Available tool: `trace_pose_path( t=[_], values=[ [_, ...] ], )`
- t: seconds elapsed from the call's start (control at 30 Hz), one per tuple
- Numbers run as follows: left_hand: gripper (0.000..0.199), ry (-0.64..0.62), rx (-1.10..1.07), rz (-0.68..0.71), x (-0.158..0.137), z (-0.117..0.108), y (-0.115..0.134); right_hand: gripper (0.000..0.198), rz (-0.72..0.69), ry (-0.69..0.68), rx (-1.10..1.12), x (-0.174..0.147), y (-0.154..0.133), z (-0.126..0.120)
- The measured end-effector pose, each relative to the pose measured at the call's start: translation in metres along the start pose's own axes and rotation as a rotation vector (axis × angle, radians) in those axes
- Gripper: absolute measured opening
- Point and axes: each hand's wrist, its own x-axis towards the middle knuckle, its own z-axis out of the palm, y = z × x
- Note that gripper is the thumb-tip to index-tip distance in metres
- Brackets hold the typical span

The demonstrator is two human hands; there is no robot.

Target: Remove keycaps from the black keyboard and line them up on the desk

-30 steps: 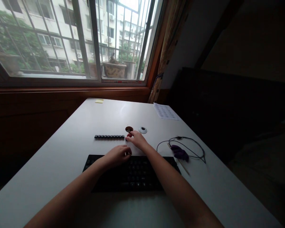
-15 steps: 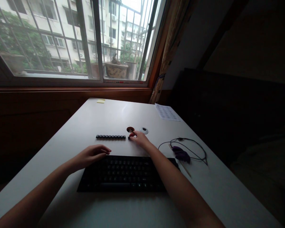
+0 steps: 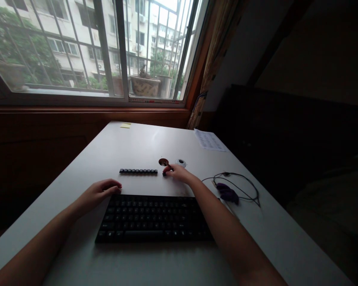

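Note:
A black keyboard [image 3: 149, 218] lies on the white table in front of me. Past its far edge, a row of small black keycaps [image 3: 138, 171] stands in a straight line. My right hand [image 3: 179, 173] is closed, with its fingertips on a single black keycap [image 3: 164, 174] just right of that row. Something thin and dark shows by these fingers, too small to make out. Over the table by the keyboard's far left corner is my left hand [image 3: 103, 190], fingers loosely bent, thumb apart, holding nothing. My right forearm hides the keyboard's right end.
Beyond my right hand are a round hole [image 3: 164, 162] in the tabletop and a grey ring-shaped cover [image 3: 180, 163]. To the right lie a looped black cable [image 3: 259, 194] and a dark purple item [image 3: 227, 193]. Printed paper [image 3: 210, 140] and a yellow note [image 3: 125, 125] lie farther back.
My left hand has drawn back leftward, uncovering more of the keyboard's far left part. My right hand has shifted slightly right, with the single keycap now a little farther from the row.

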Motion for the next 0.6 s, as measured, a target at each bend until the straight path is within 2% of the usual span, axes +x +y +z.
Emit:
trace_pose_path(
  t=[0.17,0.27,0.37,0.6],
  values=[
    [0.036,0.030,0.078,0.022,0.002,-0.003,-0.010,0.023,-0.017,0.040,0.003,-0.001,-0.002,0.002],
    [0.038,0.043,0.067,0.007,0.001,-0.002,-0.009,0.027,-0.033,0.113,-0.011,-0.003,-0.002,0.002],
    [0.040,0.067,0.084,-0.001,0.000,0.000,-0.006,0.022,-0.065,0.181,-0.039,-0.006,-0.002,0.002],
    [0.039,0.057,0.083,0.007,0.002,0.000,-0.012,0.022,-0.121,0.137,-0.102,-0.011,0.004,0.004]
  ],
)
